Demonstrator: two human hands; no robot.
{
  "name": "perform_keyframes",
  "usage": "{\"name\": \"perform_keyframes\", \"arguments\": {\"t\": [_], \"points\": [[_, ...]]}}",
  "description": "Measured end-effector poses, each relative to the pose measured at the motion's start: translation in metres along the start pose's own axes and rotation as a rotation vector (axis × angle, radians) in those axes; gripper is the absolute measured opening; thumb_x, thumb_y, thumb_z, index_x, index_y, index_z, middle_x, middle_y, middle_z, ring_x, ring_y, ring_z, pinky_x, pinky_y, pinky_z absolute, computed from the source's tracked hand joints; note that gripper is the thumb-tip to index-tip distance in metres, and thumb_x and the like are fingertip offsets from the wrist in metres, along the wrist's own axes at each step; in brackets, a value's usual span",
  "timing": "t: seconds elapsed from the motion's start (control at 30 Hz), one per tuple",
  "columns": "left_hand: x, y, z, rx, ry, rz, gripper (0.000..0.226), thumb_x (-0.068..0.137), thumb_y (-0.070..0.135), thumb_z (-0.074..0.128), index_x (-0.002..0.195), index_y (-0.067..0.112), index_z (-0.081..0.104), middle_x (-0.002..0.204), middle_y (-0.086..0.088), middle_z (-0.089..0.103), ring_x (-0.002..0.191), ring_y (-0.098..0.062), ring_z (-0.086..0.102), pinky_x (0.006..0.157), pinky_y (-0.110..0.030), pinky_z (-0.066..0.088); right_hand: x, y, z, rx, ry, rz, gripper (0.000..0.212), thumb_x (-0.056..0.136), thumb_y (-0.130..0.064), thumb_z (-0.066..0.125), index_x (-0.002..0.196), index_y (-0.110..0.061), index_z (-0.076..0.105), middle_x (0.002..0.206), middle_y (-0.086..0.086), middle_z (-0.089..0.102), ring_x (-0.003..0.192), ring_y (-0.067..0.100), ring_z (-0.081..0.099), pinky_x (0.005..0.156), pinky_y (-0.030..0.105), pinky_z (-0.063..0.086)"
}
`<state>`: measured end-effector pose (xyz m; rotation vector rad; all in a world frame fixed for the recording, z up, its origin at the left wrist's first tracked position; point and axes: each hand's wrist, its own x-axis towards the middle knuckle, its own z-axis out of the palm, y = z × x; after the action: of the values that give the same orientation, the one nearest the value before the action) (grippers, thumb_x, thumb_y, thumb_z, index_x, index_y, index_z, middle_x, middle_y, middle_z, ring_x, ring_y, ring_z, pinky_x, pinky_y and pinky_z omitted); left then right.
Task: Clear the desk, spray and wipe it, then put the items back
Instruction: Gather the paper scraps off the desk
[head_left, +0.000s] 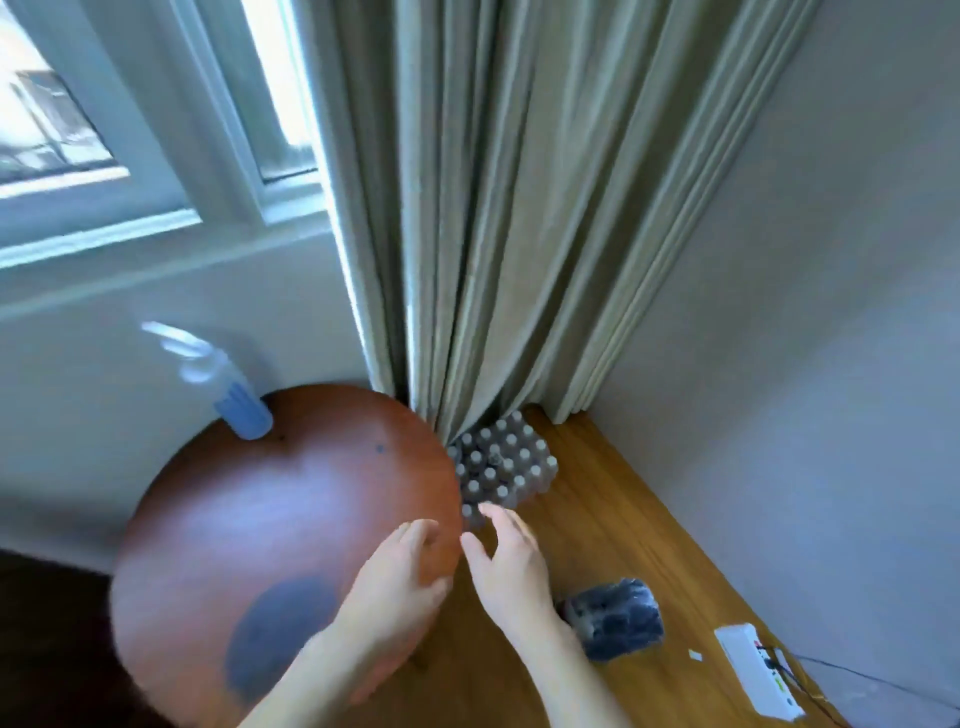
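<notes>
Room corner: grey wall on the right, window far left, pale green curtain hanging down to the wooden floor. Whole frame is motion-blurred.

Round reddish-brown table at lower left, set against the wall under the window. A dark oval patch lies on its near part; whether shadow or wet mark, cannot tell. Spray bottle, blue with a pale trigger head, stands at the table's far edge, appearing tilted to the left, outline smeared.

Left hand lies over the right rim of the table, fingers loosely bent, holding nothing. Right hand is just beside it, past the table edge and above the floor, fingers spread and relaxed, grip apart, nothing in it.

On the floor at the curtain foot, just right of the table: a shrink-wrapped pack of bottles with pale caps. Nearer, right of the right forearm: a dark plastic-wrapped bundle. Near right by the wall: white power strip with a cable plugged in.
</notes>
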<state>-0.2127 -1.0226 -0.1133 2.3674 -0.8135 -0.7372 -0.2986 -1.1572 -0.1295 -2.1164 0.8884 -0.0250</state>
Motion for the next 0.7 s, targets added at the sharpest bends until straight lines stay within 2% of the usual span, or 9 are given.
{"name": "perform_keyframes", "arguments": {"t": [0.2, 0.37, 0.43, 0.53, 0.63, 0.7], "points": [[-0.118, -0.081, -0.136, -0.038, 0.231, -0.100, 0.058, 0.080, 0.027, 0.069, 0.134, 0.023, 0.049, 0.133, 0.010, 0.053, 0.124, -0.003, 0.049, 0.102, -0.019, 0.037, -0.082, -0.159, 0.072, -0.069, -0.138, -0.300, 0.046, 0.097, -0.030, 0.061, 0.140, -0.016, 0.054, 0.141, -0.004, 0.054, 0.135, 0.015, 0.045, 0.112, 0.019, 0.026], [-0.232, -0.169, -0.221, -0.062, 0.392, -0.167, 0.056, 0.076, 0.032, 0.069, 0.129, 0.025, 0.052, 0.123, 0.015, 0.055, 0.118, -0.004, 0.051, 0.098, -0.014, 0.037, -0.162, -0.267, 0.158, -0.083, -0.244, -0.443, 0.049, 0.096, -0.033, 0.062, 0.142, -0.016, 0.053, 0.144, -0.005, 0.052, 0.137, 0.012, 0.042, 0.113, 0.017, 0.023], [-0.281, -0.207, -0.247, -0.080, 0.456, -0.202, 0.056, 0.076, 0.030, 0.070, 0.129, 0.025, 0.052, 0.122, 0.015, 0.055, 0.118, -0.005, 0.051, 0.096, -0.012, 0.036, -0.194, -0.304, 0.194, -0.096, -0.286, -0.501, 0.048, 0.096, -0.031, 0.062, 0.141, -0.016, 0.054, 0.143, -0.005, 0.054, 0.135, 0.011, 0.043, 0.110, 0.013, 0.023], [-0.352, -0.266, -0.278, -0.113, 0.552, -0.271, 0.061, 0.077, 0.031, 0.072, 0.133, 0.024, 0.050, 0.129, 0.011, 0.055, 0.122, -0.005, 0.049, 0.101, -0.016, 0.037, -0.244, -0.360, 0.248, -0.091, -0.327, -0.573, 0.047, 0.095, -0.029, 0.065, 0.140, -0.018, 0.055, 0.138, -0.008, 0.056, 0.132, 0.009, 0.045, 0.102, 0.006, 0.022], [-0.418, -0.318, -0.301, -0.145, 0.640, -0.355, 0.063, 0.077, 0.034, 0.071, 0.136, 0.026, 0.048, 0.132, 0.012, 0.053, 0.123, -0.003, 0.047, 0.102, -0.016, 0.036, -0.287, -0.408, 0.302, -0.114, -0.378, -0.681, 0.046, 0.094, -0.025, 0.068, 0.137, -0.016, 0.056, 0.135, -0.005, 0.058, 0.130, 0.014, 0.049, 0.102, 0.012, 0.027], [-0.456, -0.349, -0.313, -0.160, 0.690, -0.414, 0.063, 0.077, 0.034, 0.072, 0.135, 0.025, 0.048, 0.131, 0.011, 0.053, 0.123, -0.004, 0.047, 0.102, -0.018, 0.036, -0.315, -0.435, 0.334, -0.151, -0.430, -0.755, 0.048, 0.095, -0.030, 0.066, 0.140, -0.019, 0.053, 0.136, -0.009, 0.055, 0.131, 0.010, 0.046, 0.103, 0.014, 0.027]]}}
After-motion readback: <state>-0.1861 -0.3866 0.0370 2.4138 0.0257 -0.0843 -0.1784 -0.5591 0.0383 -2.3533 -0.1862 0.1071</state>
